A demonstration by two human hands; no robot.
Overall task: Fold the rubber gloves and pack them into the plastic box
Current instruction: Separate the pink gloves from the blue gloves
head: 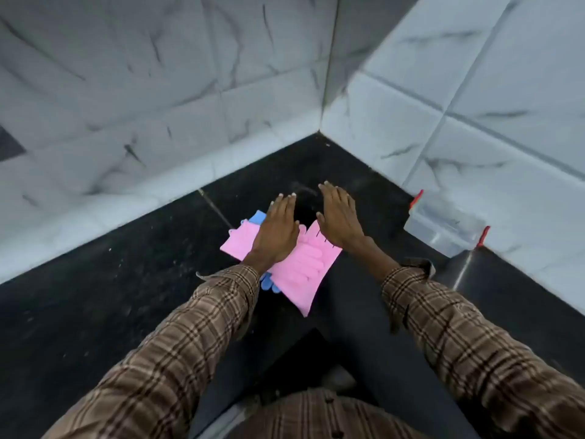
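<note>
**Gloves flattened on a black worktop**

A black worktop (126, 280) is meeting marble-tiled walls. Near its far corner, pink gloves (300, 270) are lying over blue gloves (269, 285). The left hand (280, 231) and right hand (340, 218) are spreading flat, grips released. The plastic box (443, 226) is sitting by the right edge.

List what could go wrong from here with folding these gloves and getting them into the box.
1. The pink gloves overlap a blue glove; folding may drag both together.
2. The left hand presses flat while the right hand seems only partly on the pile, so rubber may spring open.
3. The plastic box sits off right by the wall; folds could loosen in transfer.
</note>
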